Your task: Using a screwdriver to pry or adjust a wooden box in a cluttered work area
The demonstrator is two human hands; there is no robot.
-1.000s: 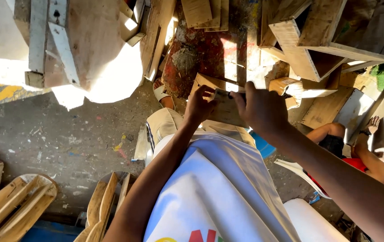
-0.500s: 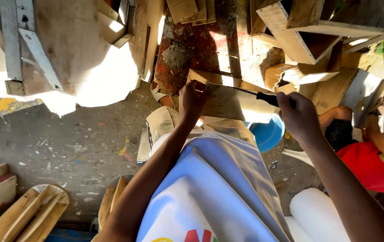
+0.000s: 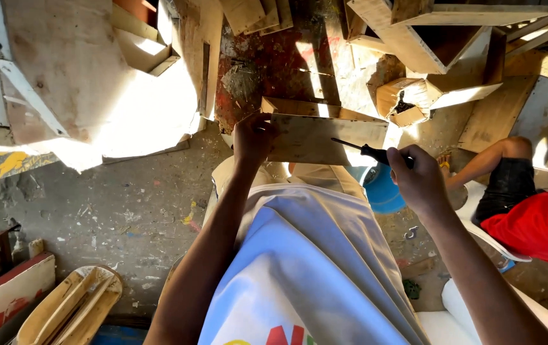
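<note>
Overhead, one left hand [image 3: 253,137] grips one wooden box [image 3: 325,131]; right hand [image 3: 419,181] fingers clasp one screwdriver [image 3: 370,152].

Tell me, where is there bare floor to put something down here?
Bare concrete floor lies left of the left hand, between the big plywood sheet and the curved wooden pieces. Around the box, wooden boxes crowd everything.

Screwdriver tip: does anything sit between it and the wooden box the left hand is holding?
Nothing visible does. The screwdriver in the right hand points its tip straight at the wooden box, which the left hand grips at its left end.
</note>
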